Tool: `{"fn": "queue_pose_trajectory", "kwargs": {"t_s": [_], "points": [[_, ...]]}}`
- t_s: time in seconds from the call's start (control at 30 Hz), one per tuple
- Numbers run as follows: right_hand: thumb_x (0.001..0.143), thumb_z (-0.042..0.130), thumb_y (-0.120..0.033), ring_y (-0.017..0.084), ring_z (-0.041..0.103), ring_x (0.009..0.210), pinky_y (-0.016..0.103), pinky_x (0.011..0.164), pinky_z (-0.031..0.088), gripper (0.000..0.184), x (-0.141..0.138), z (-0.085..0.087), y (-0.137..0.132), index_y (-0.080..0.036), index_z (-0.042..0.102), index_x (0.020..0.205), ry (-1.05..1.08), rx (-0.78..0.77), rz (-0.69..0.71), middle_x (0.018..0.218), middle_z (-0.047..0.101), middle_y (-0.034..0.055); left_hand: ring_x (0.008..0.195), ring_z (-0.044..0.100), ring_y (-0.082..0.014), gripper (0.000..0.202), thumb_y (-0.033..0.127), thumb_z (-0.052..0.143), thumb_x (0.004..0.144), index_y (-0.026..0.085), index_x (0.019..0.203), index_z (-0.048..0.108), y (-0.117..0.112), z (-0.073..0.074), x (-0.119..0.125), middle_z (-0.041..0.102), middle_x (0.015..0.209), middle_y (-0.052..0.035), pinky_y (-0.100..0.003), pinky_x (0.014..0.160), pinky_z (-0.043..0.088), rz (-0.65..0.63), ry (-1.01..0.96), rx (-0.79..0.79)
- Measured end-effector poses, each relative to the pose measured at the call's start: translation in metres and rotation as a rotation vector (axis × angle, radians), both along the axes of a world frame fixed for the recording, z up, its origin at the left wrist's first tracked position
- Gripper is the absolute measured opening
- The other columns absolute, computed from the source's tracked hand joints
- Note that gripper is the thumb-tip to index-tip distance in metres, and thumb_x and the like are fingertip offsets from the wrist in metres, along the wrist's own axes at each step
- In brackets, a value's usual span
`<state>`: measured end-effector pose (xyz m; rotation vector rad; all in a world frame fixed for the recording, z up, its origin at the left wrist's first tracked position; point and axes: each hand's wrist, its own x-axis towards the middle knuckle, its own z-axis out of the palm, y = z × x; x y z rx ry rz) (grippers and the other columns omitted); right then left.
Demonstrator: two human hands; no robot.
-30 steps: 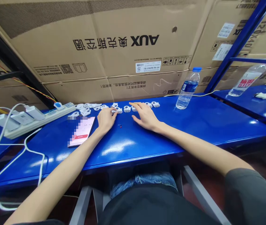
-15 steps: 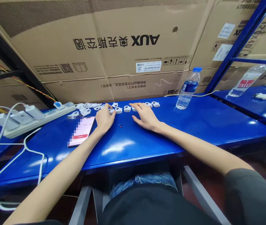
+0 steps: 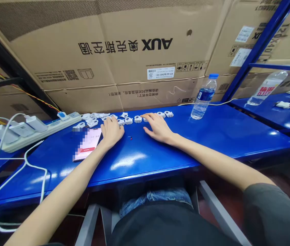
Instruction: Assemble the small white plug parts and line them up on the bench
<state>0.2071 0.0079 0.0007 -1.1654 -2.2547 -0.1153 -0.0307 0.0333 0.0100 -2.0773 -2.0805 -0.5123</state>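
My left hand [image 3: 111, 132] rests palm down beside the phone [image 3: 90, 145], its fingers apart and reaching to the white parts behind it. My right hand [image 3: 159, 128] also lies over the tabletop, thumb apart from the fingers, and partly hides a row of small white plastic clip-like parts with round openings. One such white clip [image 3: 138, 119] stands between the hands. Another white clip [image 3: 128, 120] sits just right of my left fingers. A loose pile of similar white parts [image 3: 92, 123] lies behind the phone. In front, between the hands, is a tiny red-and-dark piece [image 3: 131, 138].
A water bottle [image 3: 204, 97] stands at the right on the blue table [image 3: 211, 136]. A power strip [image 3: 50, 131] with chargers and white cables [image 3: 27, 164] occupies the left. Large cardboard boxes [image 3: 124, 75] form the back. Another bottle [image 3: 266, 89] is on the neighbouring table.
My left hand has drawn slightly left, with its fingers spreading more. My right hand stays nearly in place. The view has shifted a little.
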Motion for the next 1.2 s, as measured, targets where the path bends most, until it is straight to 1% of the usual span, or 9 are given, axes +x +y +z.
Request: {"fn": "queue_pose_trajectory", "kwargs": {"t_s": [0.23,0.37,0.53,0.63,0.7,0.87,0.97,1.03,1.2], "points": [[0.098,0.057,-0.027,0.033,0.055,0.13,0.051,0.112,0.046,0.049,0.0,0.0,0.0,-0.02,0.054,0.147,-0.008,0.0,-0.009,0.145,0.061,0.0132,0.123,0.059,-0.0487,0.034,0.019,0.051,0.089,0.004,0.116,0.064,-0.004,0.001,0.001,0.063,0.124,-0.0339,-0.061,0.098,0.046,-0.027,0.033,0.024],[0.099,0.057,-0.027,0.033,0.055,0.13,0.05,0.111,0.046,0.048,-0.001,0.001,-0.001,-0.017,0.054,0.146,-0.011,0.005,-0.008,0.144,0.061,0.0141,0.121,0.059,-0.0467,0.032,0.017,0.049,0.09,0.005,0.117,0.063,-0.006,0.004,0.002,0.063,0.123,-0.0312,-0.06,0.098,0.046,-0.033,0.052,0.073],[0.098,0.056,-0.027,0.033,0.056,0.13,0.051,0.111,0.045,0.052,-0.001,0.0,0.0,-0.017,0.051,0.149,0.013,0.005,-0.006,0.145,0.061,0.0146,0.12,0.059,-0.0428,0.029,0.02,0.047,0.096,0.01,0.117,0.063,-0.009,0.008,0.003,0.063,0.12,-0.0254,-0.057,0.1,0.046,-0.069,0.013,0.165],[0.098,0.056,-0.028,0.033,0.055,0.132,0.052,0.112,0.045,0.059,-0.001,0.0,0.0,-0.017,0.045,0.155,0.039,0.008,-0.004,0.147,0.06,0.0153,0.116,0.06,-0.0396,0.028,0.024,0.045,0.099,0.012,0.117,0.063,-0.011,0.01,0.007,0.063,0.116,-0.0217,-0.054,0.099,0.048,-0.136,-0.01,0.237],[0.097,0.058,-0.03,0.034,0.055,0.132,0.052,0.112,0.046,0.065,-0.001,0.001,0.0,-0.018,0.04,0.159,0.058,0.008,0.002,0.147,0.059,0.0158,0.114,0.061,-0.0374,0.027,0.025,0.045,0.101,0.013,0.117,0.063,-0.013,0.01,0.011,0.064,0.115,-0.0197,-0.052,0.098,0.049,-0.206,-0.024,0.273],[0.096,0.064,-0.037,0.033,0.055,0.134,0.051,0.113,0.046,0.076,-0.002,0.001,0.0,-0.018,0.033,0.163,0.084,0.024,0.019,0.151,0.056,0.0166,0.109,0.062,-0.0294,0.02,0.026,0.05,0.101,0.017,0.112,0.063,-0.018,0.008,0.02,0.064,0.112,-0.0141,-0.041,0.098,0.049,-0.437,-0.055,0.254],[0.096,0.065,-0.038,0.033,0.055,0.135,0.05,0.114,0.045,0.076,-0.002,-0.001,0.0,-0.015,0.034,0.162,0.078,0.031,0.017,0.151,0.057,0.0174,0.11,0.061,-0.0286,0.019,0.026,0.051,0.101,0.017,0.111,0.064,-0.021,0.006,0.024,0.063,0.111,-0.0129,-0.04,0.098,0.049,-0.564,-0.036,0.234],[0.096,0.065,-0.037,0.033,0.056,0.133,0.051,0.114,0.045,0.075,-0.001,-0.002,0.001,-0.015,0.035,0.162,0.073,0.019,0.016,0.149,0.059,0.0175,0.111,0.06,-0.0288,0.02,0.027,0.05,0.101,0.018,0.113,0.064,-0.022,0.006,0.025,0.064,0.112,-0.0126,-0.04,0.098,0.049,-0.6,-0.015,0.224],[0.096,0.065,-0.036,0.034,0.058,0.132,0.052,0.112,0.046,0.075,-0.001,-0.002,0.001,-0.016,0.033,0.162,0.066,-0.001,0.026,0.142,0.065,0.0167,0.11,0.06,-0.0282,0.023,0.028,0.049,0.102,0.019,0.116,0.065,-0.021,0.006,0.024,0.064,0.113,-0.012,-0.041,0.099,0.048,-0.619,0.004,0.208]]}}
